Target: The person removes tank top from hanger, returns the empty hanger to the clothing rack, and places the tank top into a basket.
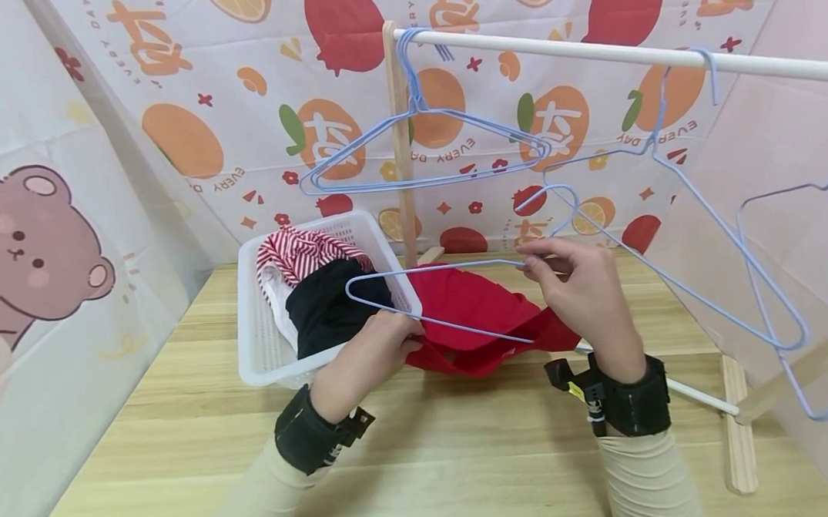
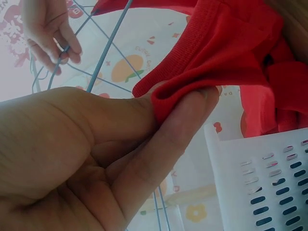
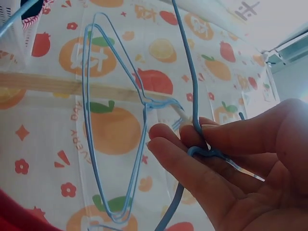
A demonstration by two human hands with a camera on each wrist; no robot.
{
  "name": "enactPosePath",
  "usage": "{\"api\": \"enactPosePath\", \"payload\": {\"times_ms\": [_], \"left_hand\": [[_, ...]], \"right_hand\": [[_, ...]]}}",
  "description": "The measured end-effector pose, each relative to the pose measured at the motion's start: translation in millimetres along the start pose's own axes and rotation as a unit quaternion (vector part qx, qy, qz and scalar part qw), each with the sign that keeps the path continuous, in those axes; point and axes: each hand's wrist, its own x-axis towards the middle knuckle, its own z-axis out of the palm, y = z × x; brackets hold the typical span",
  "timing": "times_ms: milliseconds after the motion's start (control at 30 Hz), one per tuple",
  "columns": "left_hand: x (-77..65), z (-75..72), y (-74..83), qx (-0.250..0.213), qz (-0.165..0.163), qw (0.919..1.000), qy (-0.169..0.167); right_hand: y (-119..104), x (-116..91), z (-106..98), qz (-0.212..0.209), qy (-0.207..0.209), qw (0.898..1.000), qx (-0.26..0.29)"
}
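A red garment [image 1: 471, 302] with a ribbed edge [image 2: 166, 65] lies bunched at the middle of the table, beside the basket. My left hand [image 1: 379, 343] pinches its fabric between thumb and fingers near the basket's corner, as the left wrist view shows closely. A blue wire hanger [image 1: 456, 265] is held level above the garment, its hook toward the rack. My right hand [image 1: 585, 286] pinches that hanger at the neck below the hook. One shoulder of the hanger points left over the basket's corner; its right end disappears behind the garment's raised edge.
A white perforated basket [image 1: 248, 327] holds red-striped [image 1: 303, 252] and black cloth [image 1: 333, 304]. Over the table's right side runs a white rail [image 1: 571, 47] with several blue hangers; two hang low near my right arm. The rack's wooden foot [image 1: 739, 445] stands at right.
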Motion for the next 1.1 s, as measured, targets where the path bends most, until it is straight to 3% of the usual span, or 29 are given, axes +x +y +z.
{"api": "enactPosePath", "payload": {"times_ms": [300,833,1100], "left_hand": [[2.2,2.9,2.4,-0.006,-0.013,0.9997,-0.017],[2.2,11.4,3.2,-0.006,0.008,0.9997,-0.020],[2.6,11.6,3.0,-0.024,-0.009,0.9991,-0.034]], "right_hand": [[-4.9,-1.6,7.2,-0.002,-0.001,1.000,0.006],[-7.5,-5.0,6.3,-0.010,0.027,0.999,0.037],[-13.8,-6.9,4.6,-0.021,0.047,0.996,0.075]]}}
